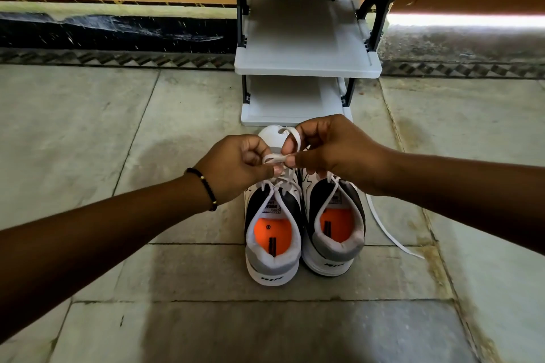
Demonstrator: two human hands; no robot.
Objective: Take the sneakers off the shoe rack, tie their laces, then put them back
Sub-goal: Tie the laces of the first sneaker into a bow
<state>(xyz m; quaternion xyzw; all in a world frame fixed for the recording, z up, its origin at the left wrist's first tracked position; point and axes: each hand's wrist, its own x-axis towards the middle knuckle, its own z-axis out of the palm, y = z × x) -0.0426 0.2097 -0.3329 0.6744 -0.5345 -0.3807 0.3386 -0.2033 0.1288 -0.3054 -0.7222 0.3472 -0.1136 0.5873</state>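
Two white, grey and black sneakers with orange insoles stand side by side on the tiled floor, heels toward me: the left sneaker [272, 247] and the right sneaker [336, 233]. My left hand [236, 165] and my right hand [327, 147] meet above the left sneaker's tongue, each pinching its white lace [274, 158], which forms a loop between the fingers. The right sneaker's lace [386, 230] trails loose over the floor to the right. My hands hide both toe areas in part.
A white shoe rack [306, 68] with black posts stands just beyond the sneakers, its shelves bare. A dark wall base runs behind it at the left. Tiled floor [118, 127] spreads to both sides and toward me.
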